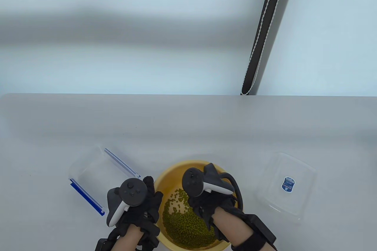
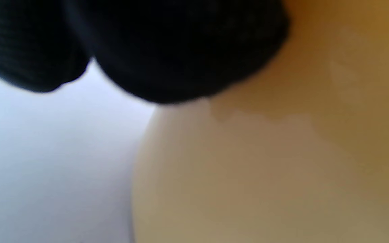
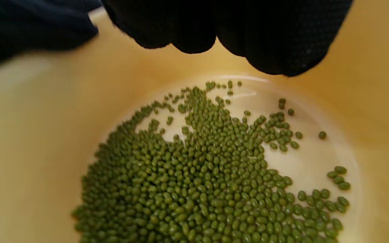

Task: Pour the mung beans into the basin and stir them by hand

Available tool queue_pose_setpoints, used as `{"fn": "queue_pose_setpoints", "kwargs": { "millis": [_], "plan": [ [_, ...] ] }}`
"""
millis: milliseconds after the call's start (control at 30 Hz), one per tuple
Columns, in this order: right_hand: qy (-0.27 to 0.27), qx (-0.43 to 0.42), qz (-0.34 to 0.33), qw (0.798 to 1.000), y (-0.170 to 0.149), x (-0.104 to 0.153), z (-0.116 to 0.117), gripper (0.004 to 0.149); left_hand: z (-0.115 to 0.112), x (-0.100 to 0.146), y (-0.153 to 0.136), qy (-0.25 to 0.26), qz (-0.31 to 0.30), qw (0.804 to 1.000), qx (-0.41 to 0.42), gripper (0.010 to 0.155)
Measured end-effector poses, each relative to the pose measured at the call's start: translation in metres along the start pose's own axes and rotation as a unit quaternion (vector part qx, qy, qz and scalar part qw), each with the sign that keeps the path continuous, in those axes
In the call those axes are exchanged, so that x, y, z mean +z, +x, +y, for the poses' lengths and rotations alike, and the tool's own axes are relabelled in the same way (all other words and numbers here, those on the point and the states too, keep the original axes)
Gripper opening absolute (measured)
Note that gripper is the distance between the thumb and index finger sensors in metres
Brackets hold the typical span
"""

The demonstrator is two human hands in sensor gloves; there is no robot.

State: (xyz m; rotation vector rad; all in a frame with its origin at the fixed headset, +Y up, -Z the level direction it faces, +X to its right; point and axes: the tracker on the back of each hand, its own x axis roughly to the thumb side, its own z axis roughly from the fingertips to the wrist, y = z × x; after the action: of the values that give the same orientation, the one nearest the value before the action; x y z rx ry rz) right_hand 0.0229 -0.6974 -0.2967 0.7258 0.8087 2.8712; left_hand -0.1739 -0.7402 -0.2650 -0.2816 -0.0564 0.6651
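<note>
A yellow basin (image 1: 176,165) stands at the table's front edge with green mung beans (image 1: 188,224) heaped in its near half. In the right wrist view the beans (image 3: 201,182) spread over the pale basin floor (image 3: 302,162). My right hand (image 1: 210,204) hangs inside the basin. Its gloved fingertips (image 3: 272,44) are bunched just above the beans and hold nothing. My left hand (image 1: 151,196) grips the basin's left rim. Its fingers (image 2: 181,50) press on the outer wall (image 2: 265,168).
An empty clear plastic box (image 1: 284,187) with a blue label sits right of the basin. Its clear lid (image 1: 100,177) with blue clips lies to the left. A dark strap (image 1: 262,30) hangs behind the table's far edge.
</note>
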Motion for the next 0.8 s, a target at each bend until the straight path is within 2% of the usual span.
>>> {"fn": "queue_pose_setpoints", "kwargs": {
  "millis": [100,133,267,400,467,533,600,667,767,800],
  "plan": [
    [0.037,0.019,0.026,0.999,-0.001,-0.029,0.015,0.043,0.001,-0.002,-0.002,-0.017,-0.001,1.000,0.005,0.068],
    [0.057,0.040,0.055,0.996,-0.004,-0.035,0.021,0.043,0.001,-0.002,-0.002,-0.021,-0.001,1.000,0.004,0.068],
    [0.117,0.115,0.147,0.975,-0.023,-0.042,0.038,0.044,0.000,-0.002,-0.001,-0.032,0.024,0.999,0.003,0.068],
    [0.167,0.040,0.163,0.972,-0.033,-0.036,0.044,0.045,-0.003,-0.001,0.002,-0.035,0.036,0.999,-0.003,0.069],
    [0.222,-0.018,0.170,0.960,-0.033,-0.035,0.051,0.043,-0.003,-0.001,0.001,-0.038,0.038,0.999,0.007,0.069],
    [0.263,-0.058,0.150,0.951,-0.028,-0.035,0.062,0.045,-0.003,-0.001,0.000,-0.037,0.038,0.998,0.016,0.070],
    [0.281,-0.047,0.120,0.951,-0.015,-0.036,0.066,0.045,-0.004,-0.001,0.000,-0.037,0.039,0.998,0.017,0.070],
    [0.322,-0.118,0.064,0.937,0.000,-0.040,0.076,0.045,-0.003,-0.001,0.001,-0.037,0.039,0.998,0.015,0.070],
    [0.356,-0.191,0.037,0.914,0.017,-0.049,0.078,0.046,-0.004,-0.001,0.001,-0.036,0.038,0.999,0.014,0.070],
    [0.355,-0.205,0.029,0.912,0.019,-0.052,0.077,0.046,-0.004,-0.001,0.001,-0.035,0.038,0.999,0.011,0.070]
  ]
}}
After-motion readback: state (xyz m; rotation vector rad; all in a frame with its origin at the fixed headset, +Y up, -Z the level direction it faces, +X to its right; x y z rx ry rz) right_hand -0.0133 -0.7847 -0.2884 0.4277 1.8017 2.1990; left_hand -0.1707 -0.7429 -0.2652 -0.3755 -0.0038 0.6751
